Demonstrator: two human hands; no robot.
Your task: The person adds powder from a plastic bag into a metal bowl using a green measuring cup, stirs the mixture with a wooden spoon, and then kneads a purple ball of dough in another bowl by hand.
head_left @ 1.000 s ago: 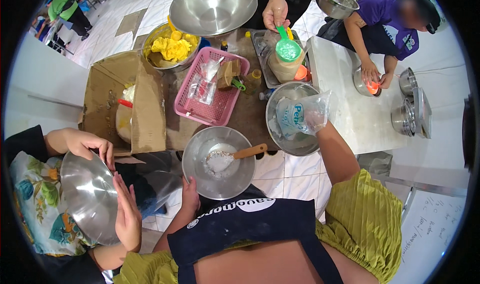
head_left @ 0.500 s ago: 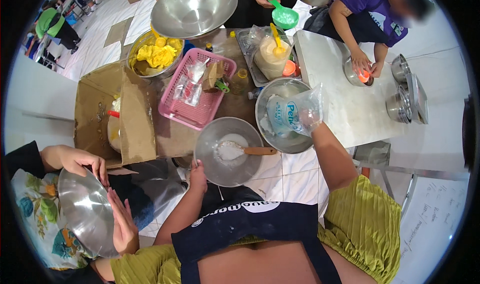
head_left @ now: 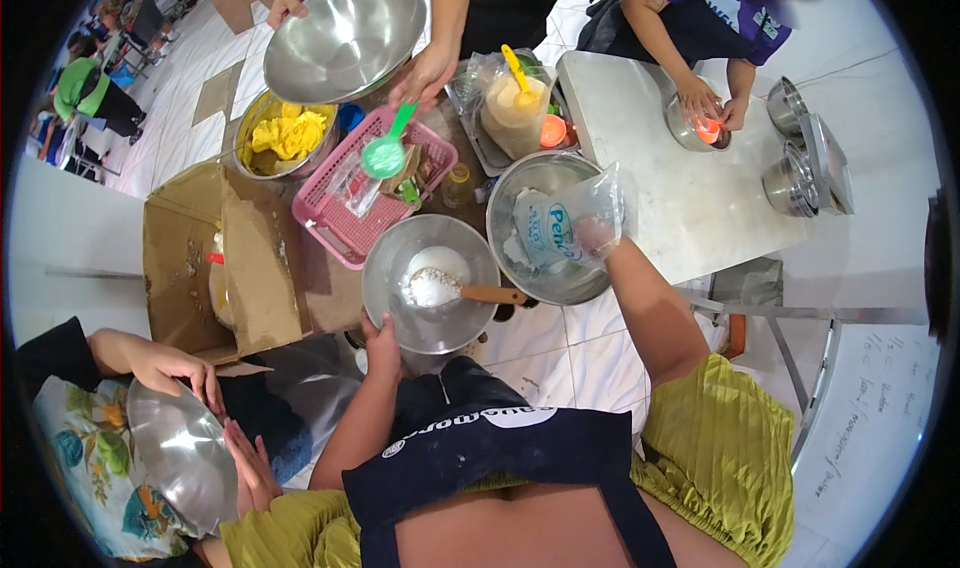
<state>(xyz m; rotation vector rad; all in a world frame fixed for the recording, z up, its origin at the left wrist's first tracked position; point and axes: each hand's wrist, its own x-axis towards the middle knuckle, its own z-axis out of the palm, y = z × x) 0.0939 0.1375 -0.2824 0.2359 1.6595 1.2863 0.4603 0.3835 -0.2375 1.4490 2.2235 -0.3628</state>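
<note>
Two bowls are in play: my left hand (head_left: 381,336) steadies the steel mixing bowl (head_left: 432,283) of white powder, my right hand (head_left: 597,236) pinches the plastic bag (head_left: 560,226) over the second bowl (head_left: 545,230), likely needing tipping.

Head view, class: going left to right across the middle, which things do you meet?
Cardboard box → pink basket → steel bowl with white powder → plastic bag in right hand → white board

Right hand (head_left: 597,236) fingers hidden behind clear plastic powder bag (head_left: 560,230); wooden spoon's (head_left: 478,293) bowl buried in white powder inside steel mixing bowl (head_left: 392,298).
</note>
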